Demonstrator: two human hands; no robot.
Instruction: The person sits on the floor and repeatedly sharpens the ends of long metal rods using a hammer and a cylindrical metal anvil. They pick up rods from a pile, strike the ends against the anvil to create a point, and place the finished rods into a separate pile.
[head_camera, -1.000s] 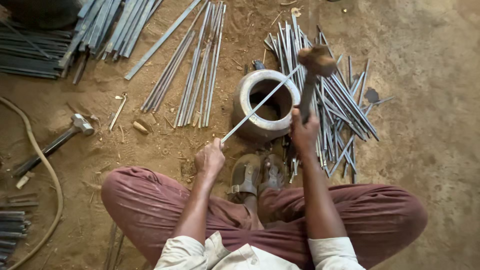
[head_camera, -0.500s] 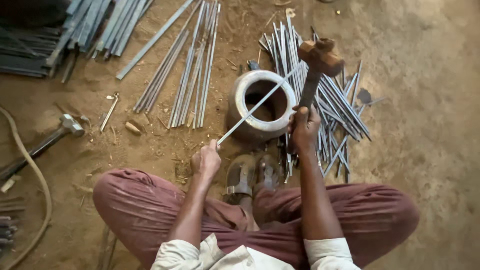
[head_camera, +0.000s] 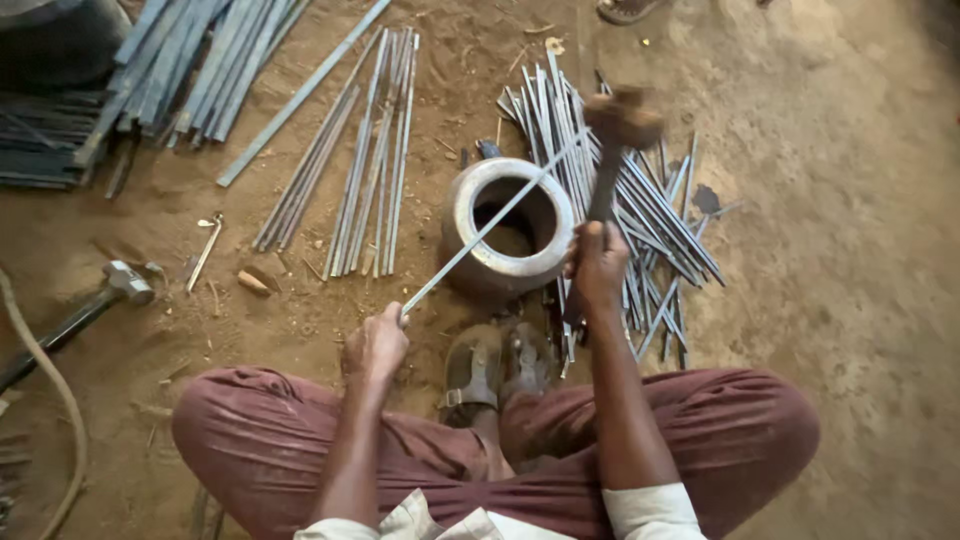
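Note:
I sit cross-legged on a dirt floor. My left hand (head_camera: 375, 345) grips the near end of a thin metal rod (head_camera: 490, 225) that lies slanted across the top of a heavy metal ring (head_camera: 510, 262) standing in front of my sandalled feet. My right hand (head_camera: 598, 265) holds the handle of a hammer (head_camera: 622, 120), whose blurred head is raised above the far end of the rod, right of the ring.
A loose pile of thin rods (head_camera: 640, 220) lies right of the ring. More rods (head_camera: 360, 160) lie in rows to the left, flat bars (head_camera: 190, 70) at the top left. A sledgehammer (head_camera: 120, 285) and a hose (head_camera: 45, 380) lie at the left edge.
The view has shifted slightly. The hammer stays raised in my right hand, its head now blurred with motion. The rod remains across the ring.

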